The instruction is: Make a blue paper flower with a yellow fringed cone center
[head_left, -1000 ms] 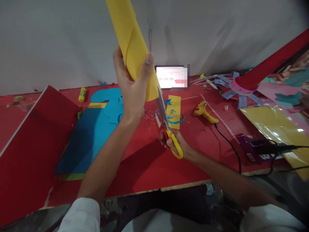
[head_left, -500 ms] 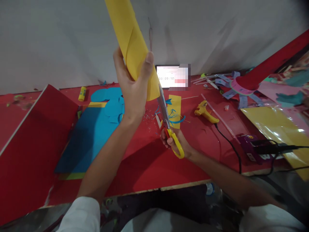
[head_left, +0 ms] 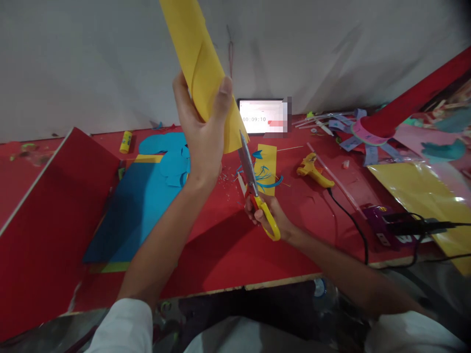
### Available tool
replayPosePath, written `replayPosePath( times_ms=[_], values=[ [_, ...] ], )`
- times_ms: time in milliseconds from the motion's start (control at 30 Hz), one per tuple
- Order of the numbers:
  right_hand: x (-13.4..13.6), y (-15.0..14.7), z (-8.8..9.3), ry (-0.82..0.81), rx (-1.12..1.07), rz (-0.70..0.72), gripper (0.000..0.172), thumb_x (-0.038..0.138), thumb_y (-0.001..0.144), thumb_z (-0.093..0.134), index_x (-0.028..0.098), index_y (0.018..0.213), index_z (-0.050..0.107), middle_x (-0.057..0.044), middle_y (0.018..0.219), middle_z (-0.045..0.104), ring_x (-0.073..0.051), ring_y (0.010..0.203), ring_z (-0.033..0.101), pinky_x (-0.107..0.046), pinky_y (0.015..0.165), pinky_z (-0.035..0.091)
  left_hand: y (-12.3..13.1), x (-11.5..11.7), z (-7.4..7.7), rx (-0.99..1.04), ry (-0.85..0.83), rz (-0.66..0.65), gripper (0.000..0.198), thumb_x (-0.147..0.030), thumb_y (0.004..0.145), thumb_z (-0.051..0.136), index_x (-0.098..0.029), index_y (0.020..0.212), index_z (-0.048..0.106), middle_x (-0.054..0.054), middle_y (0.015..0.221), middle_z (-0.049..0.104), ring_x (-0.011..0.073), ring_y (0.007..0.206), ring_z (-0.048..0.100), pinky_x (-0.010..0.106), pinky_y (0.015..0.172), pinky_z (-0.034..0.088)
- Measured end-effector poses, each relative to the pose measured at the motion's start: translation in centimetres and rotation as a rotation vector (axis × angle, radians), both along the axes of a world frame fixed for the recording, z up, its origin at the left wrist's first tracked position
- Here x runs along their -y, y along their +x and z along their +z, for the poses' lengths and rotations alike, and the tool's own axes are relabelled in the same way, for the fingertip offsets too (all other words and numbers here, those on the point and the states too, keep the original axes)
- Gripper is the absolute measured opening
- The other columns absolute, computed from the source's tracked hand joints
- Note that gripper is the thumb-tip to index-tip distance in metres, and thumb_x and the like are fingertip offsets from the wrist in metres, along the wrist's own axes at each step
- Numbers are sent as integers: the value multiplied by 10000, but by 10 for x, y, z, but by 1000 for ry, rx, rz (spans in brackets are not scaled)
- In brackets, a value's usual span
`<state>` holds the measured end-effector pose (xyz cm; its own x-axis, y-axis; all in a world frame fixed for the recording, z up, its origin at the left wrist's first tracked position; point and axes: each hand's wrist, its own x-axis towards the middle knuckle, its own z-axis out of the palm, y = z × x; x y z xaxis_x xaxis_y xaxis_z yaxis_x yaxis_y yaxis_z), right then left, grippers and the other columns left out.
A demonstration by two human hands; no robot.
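My left hand (head_left: 201,132) is raised above the red table (head_left: 228,245), fingers wrapped round a rolled yellow paper sheet (head_left: 200,63) that points up and to the left. My right hand (head_left: 265,215) grips the yellow handles of a pair of scissors (head_left: 253,186). Their steel blades point upward and meet the lower edge of the yellow roll beside my left thumb. Under the scissors lies a small yellow strip (head_left: 265,166) with thin blue paper curls on it.
Blue paper sheets (head_left: 143,196) and a red board (head_left: 51,215) lie at the left, with a glue stick (head_left: 125,142) behind. A phone showing a timer (head_left: 262,116) leans on the wall. A yellow glue gun (head_left: 314,171) with a black cord, a power strip (head_left: 397,228) and paper scraps fill the right.
Almost nothing has moved. The scissors and my right hand shifted very slightly at the roll's lower edge; the phone's timer went from 00:09:09 to 00:09:10.
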<state>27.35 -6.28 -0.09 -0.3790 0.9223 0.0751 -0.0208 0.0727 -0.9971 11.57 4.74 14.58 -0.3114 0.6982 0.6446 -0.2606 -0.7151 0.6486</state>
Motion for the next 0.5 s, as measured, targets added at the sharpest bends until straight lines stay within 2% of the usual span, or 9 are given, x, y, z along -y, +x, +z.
replayPosePath(
  times_ms=[100,233,333,500],
  values=[
    [0,0,1,11,1,0,750,983,803,604,236,851,549,12,740,525,-131,617,448,-267,513,386,0,0,-1,2,-3,-12,293,-494,876,906,-370,1034,693,-25,1022,675,220,1020,693,400,948,547],
    [-1,-2,3,20,-23,-1,734,964,802,637,237,832,536,22,713,518,-121,588,448,-263,500,383,0,2,-1,33,16,-42,263,-447,935,835,-300,1090,681,-7,1047,658,179,1006,649,355,954,547],
    [-1,-3,3,-4,-37,-1,721,944,790,679,241,817,522,36,673,516,-114,556,460,-257,488,386,0,4,-2,36,7,-55,247,-426,930,829,-297,1078,680,-2,1045,654,175,1007,636,341,956,548],
    [-2,-4,-1,-63,-121,-7,656,833,789,788,241,775,504,65,602,511,-103,466,487,-246,440,380,1,1,-3,12,-25,-40,314,-557,921,822,-349,1100,669,6,1110,664,210,1058,661,370,1009,571]
  ],
)
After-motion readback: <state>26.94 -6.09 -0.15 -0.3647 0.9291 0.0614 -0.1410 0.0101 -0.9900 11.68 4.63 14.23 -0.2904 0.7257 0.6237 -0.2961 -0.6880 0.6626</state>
